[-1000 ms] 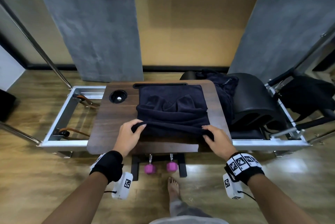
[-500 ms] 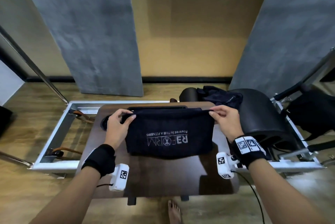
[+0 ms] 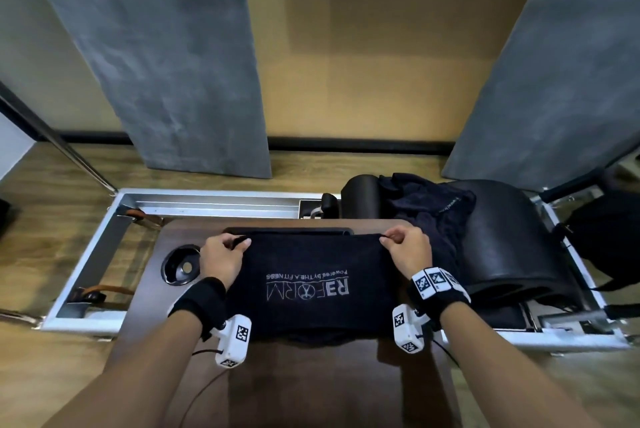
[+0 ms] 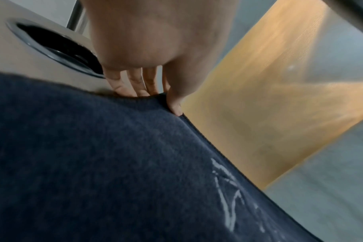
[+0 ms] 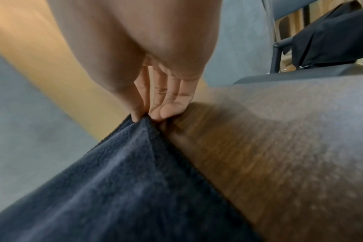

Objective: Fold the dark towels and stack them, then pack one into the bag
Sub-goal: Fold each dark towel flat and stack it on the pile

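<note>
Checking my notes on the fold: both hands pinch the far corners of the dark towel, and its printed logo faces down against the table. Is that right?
Not quite. Both hands, left hand and right hand, do pinch the far corners of the towel, but its logo faces up, in plain sight in the head view, not down against the table.

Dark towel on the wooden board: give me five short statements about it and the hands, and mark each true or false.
1. The left hand pinches a far corner of the dark towel. True.
2. The right hand lies flat and open on the towel. False: it pinches the other far corner.
3. White lettering shows on the towel's upper face. True.
4. The towel covers the round recess in the wooden board. False: the recess lies uncovered, beside the left hand.
5. A second dark towel lies rumpled on the black padded barrel. True.
</note>
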